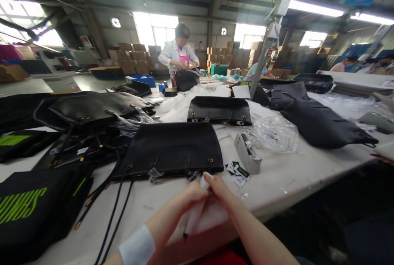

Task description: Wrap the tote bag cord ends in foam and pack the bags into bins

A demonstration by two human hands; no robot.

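Observation:
My left hand point(196, 191) and my right hand point(218, 185) meet at the table's near edge, closed around a long white wrapped roll point(194, 219). A dark end with an orange-gold tip pokes out at its lower end; what lies inside the wrapping is hidden. Just beyond my hands a black bag point(174, 146) lies flat, its eyelets and plastic-wrapped handle parts facing me. Two black cords point(118, 203) trail from it to the left over the table edge. To the right of my hands are small black and white tags point(239, 170) and a grey tape dispenser point(247, 153).
A second black bag point(219, 109) lies farther back beside crumpled clear plastic point(273, 133). Black pouches with green lettering point(23, 207) and more bags point(92, 107) crowd the left. A metal post point(264, 57) rises from the table. Opposite, a co-worker point(179, 53) handles a bag.

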